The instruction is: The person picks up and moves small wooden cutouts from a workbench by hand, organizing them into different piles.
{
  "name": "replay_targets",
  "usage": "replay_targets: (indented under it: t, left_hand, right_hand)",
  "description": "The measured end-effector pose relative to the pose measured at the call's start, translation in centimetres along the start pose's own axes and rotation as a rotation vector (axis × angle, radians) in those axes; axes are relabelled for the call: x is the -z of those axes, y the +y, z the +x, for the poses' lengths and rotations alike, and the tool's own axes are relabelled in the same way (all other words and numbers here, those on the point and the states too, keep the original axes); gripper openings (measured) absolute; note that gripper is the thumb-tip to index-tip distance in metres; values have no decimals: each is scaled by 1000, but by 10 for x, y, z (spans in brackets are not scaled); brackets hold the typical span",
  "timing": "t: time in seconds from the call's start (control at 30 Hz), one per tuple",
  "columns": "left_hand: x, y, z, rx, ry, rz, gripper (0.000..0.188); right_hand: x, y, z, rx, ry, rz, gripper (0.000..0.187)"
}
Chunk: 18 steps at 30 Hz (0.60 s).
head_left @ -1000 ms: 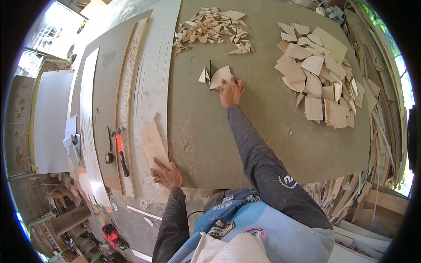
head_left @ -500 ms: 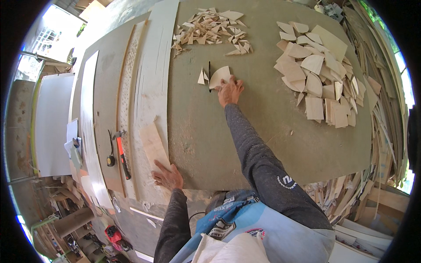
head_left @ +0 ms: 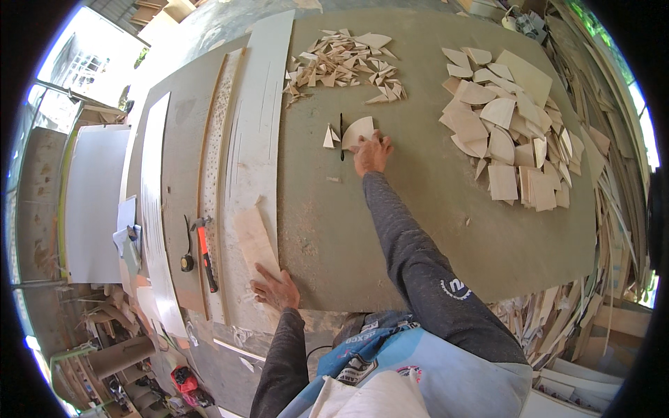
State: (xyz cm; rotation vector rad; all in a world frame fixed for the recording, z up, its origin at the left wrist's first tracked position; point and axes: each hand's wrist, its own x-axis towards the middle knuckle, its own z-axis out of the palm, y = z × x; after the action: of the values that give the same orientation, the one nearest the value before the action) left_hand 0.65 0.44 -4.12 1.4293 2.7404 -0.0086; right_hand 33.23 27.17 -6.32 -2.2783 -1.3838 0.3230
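Note:
My right hand presses its fingertips on a thin, fan-shaped wood piece, which lies beside a narrow dark slot in the worktop. Whether a blade stands in the slot is too small to make out. Just left of it sit small pointed wood offcuts. Nearer to me, my left hand lies flat with fingers spread on the near end of a pale wood board. That board rests on a long whitish panel.
Wood scraps are heaped at the far edge. A larger pile of curved wood pieces covers the right side. On the left lie a hammer and a tape measure. Stacked boards line the right rim.
The whole view has shifted slightly, so the worktop sits a little lower and further right. Both hands keep their places on the wood piece and the board.

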Motion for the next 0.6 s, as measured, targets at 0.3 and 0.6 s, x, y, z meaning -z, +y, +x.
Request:
replay_targets:
  t: [0.3, 0.6]
  left_hand:
    - [6, -8, -4, -56, -29, -73, 88]
    - [49, 36, 14, -440, -52, -186, 81]
  right_hand:
    - [26, 30, 44, 55, 25, -179, 34]
    - [69, 99, 29, 19, 87, -331, 35]
